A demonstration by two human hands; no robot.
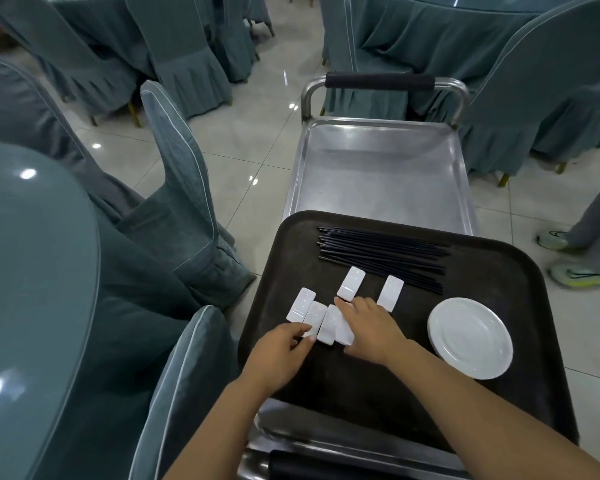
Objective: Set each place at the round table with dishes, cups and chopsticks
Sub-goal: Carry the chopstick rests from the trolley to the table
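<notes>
Gathering chopstick rests (326,323) on tray (499,403) | left hand (279,355) fingers pinching one rest's near end; right hand (371,327) fingers spread flat over the cluster | chopsticks (381,258) beyond fingers, plates (470,337) right of them | counter (32,271), far left, shows no settings; laying judged not begun
</notes>
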